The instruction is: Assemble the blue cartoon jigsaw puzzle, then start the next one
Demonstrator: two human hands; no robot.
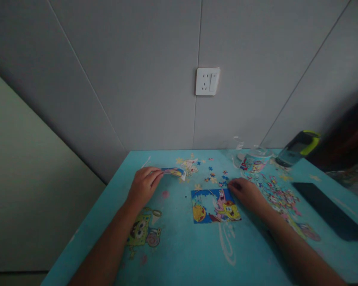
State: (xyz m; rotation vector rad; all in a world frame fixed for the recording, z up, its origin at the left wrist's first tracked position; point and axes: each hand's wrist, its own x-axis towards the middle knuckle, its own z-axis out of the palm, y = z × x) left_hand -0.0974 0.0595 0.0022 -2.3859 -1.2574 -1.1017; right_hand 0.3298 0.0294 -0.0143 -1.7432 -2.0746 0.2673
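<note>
My left hand (144, 183) pinches the edge of a small, slightly curved printed picture card (173, 172), raised over the far left of the table. In front of me lies a partly assembled jigsaw puzzle (223, 207) with cartoon figures and a gap left of its middle. My right hand (246, 192) is at the puzzle's upper right corner, its fingers bent together; whatever they may hold is hidden. Loose blue and yellow puzzle pieces (214, 179) lie just beyond the puzzle, some close to my right fingertips.
A heap of puzzle pieces (282, 194) spreads right of my right hand. Behind it stand a printed tub (255, 163), a clear plastic container (237, 153) and a tilted bottle (296, 149). A dark flat slab (329, 210) lies at right. The turquoise table (179, 254) meets a grey wall.
</note>
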